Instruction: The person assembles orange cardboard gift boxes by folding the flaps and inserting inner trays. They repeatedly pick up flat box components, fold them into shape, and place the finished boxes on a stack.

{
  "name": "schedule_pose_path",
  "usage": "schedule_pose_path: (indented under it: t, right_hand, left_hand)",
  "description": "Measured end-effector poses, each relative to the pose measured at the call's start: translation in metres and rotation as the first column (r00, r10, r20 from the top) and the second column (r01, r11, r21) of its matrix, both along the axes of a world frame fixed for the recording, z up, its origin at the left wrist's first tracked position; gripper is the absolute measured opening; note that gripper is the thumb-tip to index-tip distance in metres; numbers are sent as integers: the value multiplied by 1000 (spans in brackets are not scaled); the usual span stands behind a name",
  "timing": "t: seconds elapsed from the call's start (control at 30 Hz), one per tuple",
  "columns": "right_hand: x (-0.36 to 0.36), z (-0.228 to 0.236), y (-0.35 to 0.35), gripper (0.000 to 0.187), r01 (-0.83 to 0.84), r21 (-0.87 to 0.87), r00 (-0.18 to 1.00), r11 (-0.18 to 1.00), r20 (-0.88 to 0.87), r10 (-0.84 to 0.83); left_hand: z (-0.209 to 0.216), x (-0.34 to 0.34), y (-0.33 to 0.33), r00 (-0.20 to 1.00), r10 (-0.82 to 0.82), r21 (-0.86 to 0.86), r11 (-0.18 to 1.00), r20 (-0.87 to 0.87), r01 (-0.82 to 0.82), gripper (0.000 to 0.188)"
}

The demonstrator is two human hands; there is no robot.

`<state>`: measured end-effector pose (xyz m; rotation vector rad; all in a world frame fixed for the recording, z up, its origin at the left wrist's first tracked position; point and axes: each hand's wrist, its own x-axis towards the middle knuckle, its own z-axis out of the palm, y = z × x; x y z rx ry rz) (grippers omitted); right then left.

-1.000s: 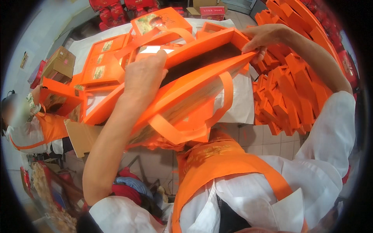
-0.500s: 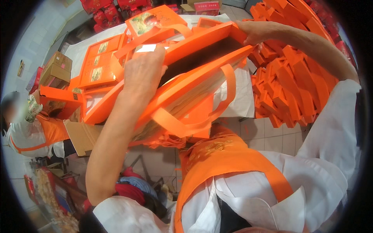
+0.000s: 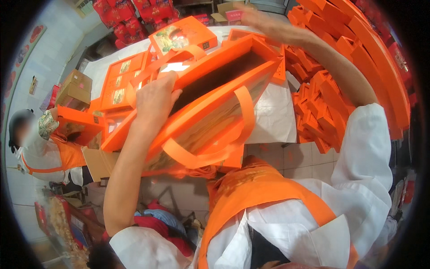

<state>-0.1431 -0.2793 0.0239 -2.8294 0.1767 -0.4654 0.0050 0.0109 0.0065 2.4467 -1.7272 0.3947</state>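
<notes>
Over the white-covered table [image 3: 274, 117], an orange carry bag [image 3: 210, 117] is held gaping, apparently being opened out; steady rim support is judged necessary next. Its rim is gripped by the left hand [image 3: 153, 102]; the right hand [image 3: 259, 22] is blurred beyond it, its closure indeterminable.

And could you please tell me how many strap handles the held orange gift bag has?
2: the near strap handle hangs on the gift bag's near side; the far strap handle arches beyond the left hand. Neither seems hidden.
</notes>
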Motion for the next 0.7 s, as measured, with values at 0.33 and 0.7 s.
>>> schedule_pose_path:
  t: [0.33, 0.7]
  right_hand:
    - [18, -20, 4, 49, 143, -427, 943, 893, 333, 8]
    - [71, 7, 117, 47, -296, -415, 715, 860, 501, 488]
  left_hand:
    - [1, 2, 0, 999, -17, -32, 999, -50, 16, 27]
    - [-19, 25, 5, 986, -134, -177, 978, -101, 115, 20]
